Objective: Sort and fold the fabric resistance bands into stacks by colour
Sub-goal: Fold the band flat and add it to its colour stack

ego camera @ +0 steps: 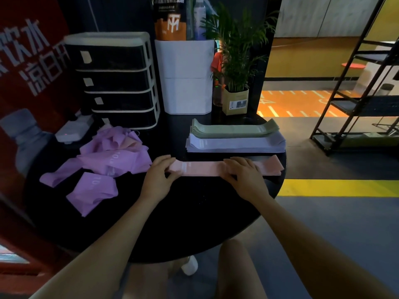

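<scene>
Both hands work the pink band (224, 168), laid flat at the near right of the black table (194, 223): the left hand (158, 178) pinches its left end, the right hand (246, 173) presses flat mid-band. Folding seems underway; next, purple bands (101, 165) need sorting

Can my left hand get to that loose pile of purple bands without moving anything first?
Probably yes. The left hand rests on the near end of the pink band, and the purple pile lies just beside it on the black table, with nothing standing between them.
</scene>
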{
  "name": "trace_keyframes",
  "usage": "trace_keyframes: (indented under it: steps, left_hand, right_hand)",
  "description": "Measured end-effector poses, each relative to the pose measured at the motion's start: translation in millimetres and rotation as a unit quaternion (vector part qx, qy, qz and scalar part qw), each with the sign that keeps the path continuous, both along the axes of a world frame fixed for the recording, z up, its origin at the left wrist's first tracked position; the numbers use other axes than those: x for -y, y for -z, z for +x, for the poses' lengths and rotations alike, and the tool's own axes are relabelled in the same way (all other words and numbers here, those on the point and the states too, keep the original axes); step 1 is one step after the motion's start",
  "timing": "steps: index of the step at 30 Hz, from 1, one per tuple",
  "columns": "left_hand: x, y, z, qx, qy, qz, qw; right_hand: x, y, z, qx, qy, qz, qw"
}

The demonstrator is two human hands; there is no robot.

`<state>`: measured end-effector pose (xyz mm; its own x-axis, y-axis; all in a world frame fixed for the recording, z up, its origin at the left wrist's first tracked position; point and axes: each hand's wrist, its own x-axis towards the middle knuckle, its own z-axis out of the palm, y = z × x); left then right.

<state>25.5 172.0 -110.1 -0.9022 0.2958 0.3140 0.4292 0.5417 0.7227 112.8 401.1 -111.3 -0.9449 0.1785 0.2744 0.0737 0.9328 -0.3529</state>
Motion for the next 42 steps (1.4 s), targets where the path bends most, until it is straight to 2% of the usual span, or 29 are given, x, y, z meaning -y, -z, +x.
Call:
trace_keyframes:
  steps: [11, 18, 26, 33, 37, 42]
  left_hand:
    - [-0.5, 0.1, 1.1, -0.019, -0.012, -0.024, 0.999]
    - [2.2, -3.0, -1.4, -0.024, 0.012, -0.019, 0.999]
    - [30.0, -35.6, -30.5, -0.086, -0.025, -0.031, 0.995]
    - [85.0, -60.5, -76.3, -0.126, -0.076, -0.083, 0.986]
    - [116.9, -61.9, -98.2, -0.102, -0.138, -0.121, 0.978]
    - [140.7, -52.0, -115.2, -0.072, -0.160, -0.136, 0.975]
  right_hand:
    - [0.6, -0.9, 0.4, 0.007, -0.011, 0.014, 1.000]
    - [9.7, -16.3, -5.4, 0.020, -0.032, -0.024, 0.999]
    - [66.0, -52.9, -73.0, -0.009, -0.067, -0.091, 0.993]
    - [120.1, -57.7, -135.8, 0.001, -0.112, -0.129, 0.985]
    - [146.4, -58.5, -164.2, 0.006, -0.135, -0.152, 0.979]
    - [174.1, -58.5, -192.4, 0.010, -0.154, -0.176, 0.972]
